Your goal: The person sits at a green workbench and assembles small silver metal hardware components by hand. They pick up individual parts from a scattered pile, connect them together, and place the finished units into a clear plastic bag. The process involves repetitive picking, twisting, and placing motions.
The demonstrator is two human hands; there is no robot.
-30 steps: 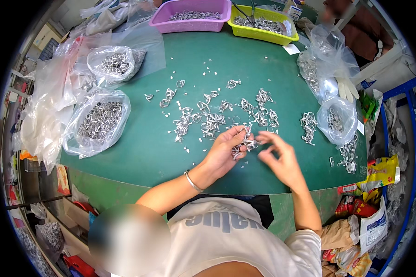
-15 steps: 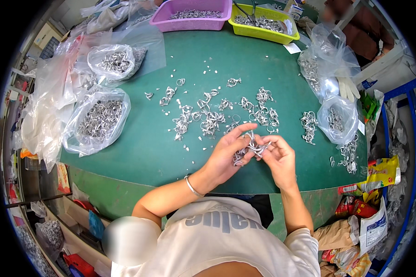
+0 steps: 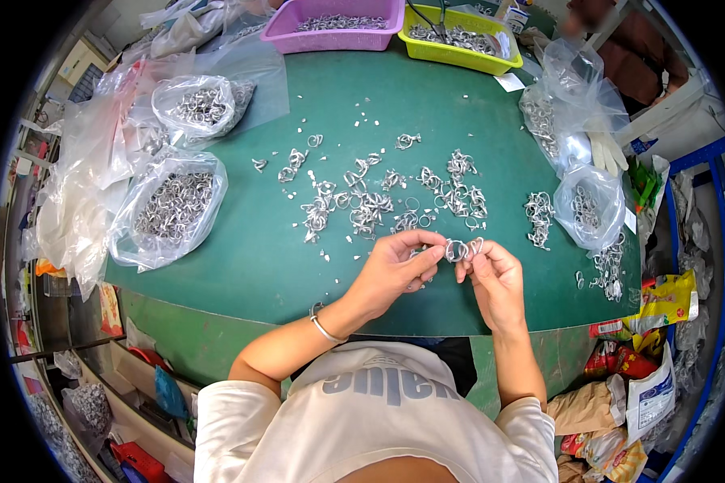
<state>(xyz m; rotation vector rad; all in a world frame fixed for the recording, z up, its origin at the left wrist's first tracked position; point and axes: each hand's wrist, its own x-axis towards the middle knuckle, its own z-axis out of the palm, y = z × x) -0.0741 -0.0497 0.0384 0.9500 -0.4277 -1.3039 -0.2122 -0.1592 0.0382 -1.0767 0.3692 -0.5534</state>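
Over the near part of the green table (image 3: 242,282), my left hand (image 3: 388,275) pinches a silver metal ring (image 3: 455,251) between thumb and forefinger. More silver pieces are partly visible under its curled fingers. My right hand (image 3: 498,280) is closed at the fingertips on another silver ring (image 3: 475,246) that touches or overlaps the first; whether the two are joined I cannot tell. Just beyond my hands lies a loose pile of silver rings (image 3: 370,211), with further clusters (image 3: 461,196) to its right and small metal bits scattered around.
Clear bags of rings (image 3: 204,205) stand at the left. On the right are a smaller bag (image 3: 588,211) and a ring heap (image 3: 538,219). A purple basin (image 3: 338,42) and a yellow-green basin (image 3: 459,58) holding pliers (image 3: 438,28) line the far edge. A person (image 3: 636,56) is at the far right.
The cluster of rings between my fingers has been parted: one ring now shows at my left fingertips and another at my right. My right hand has shifted slightly right, and my left fingers have curled.
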